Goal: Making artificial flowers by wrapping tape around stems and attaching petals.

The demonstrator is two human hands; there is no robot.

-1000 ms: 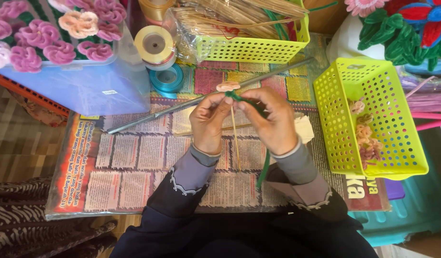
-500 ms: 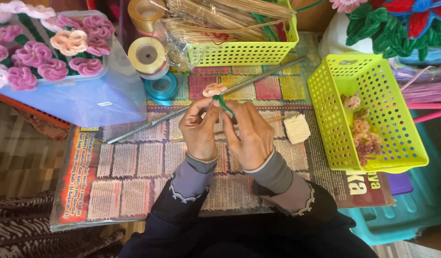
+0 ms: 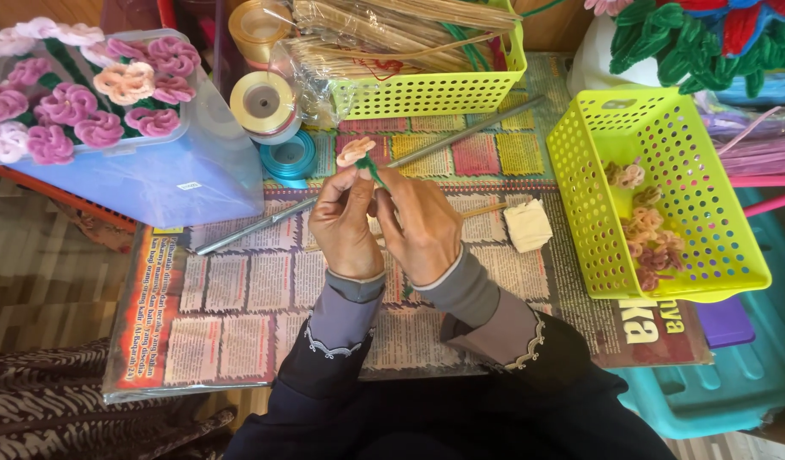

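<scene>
Over the newspaper at the near middle, the left hand and right hand were pressed together, both pinching the green stem of a small peach flower held upright just above the fingertips. Right stood a yellow basket of blooms; far left, ribbon rolls and a blue box of pink flowers.

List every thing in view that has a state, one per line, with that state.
left hand: pinching the flower stem
right hand: gripping the green stem
peach flower: held up off the table
yellow basket: tilted, small flowers inside
blue ribbon roll: lying flat
metal rod: lying flat on newspaper
</scene>
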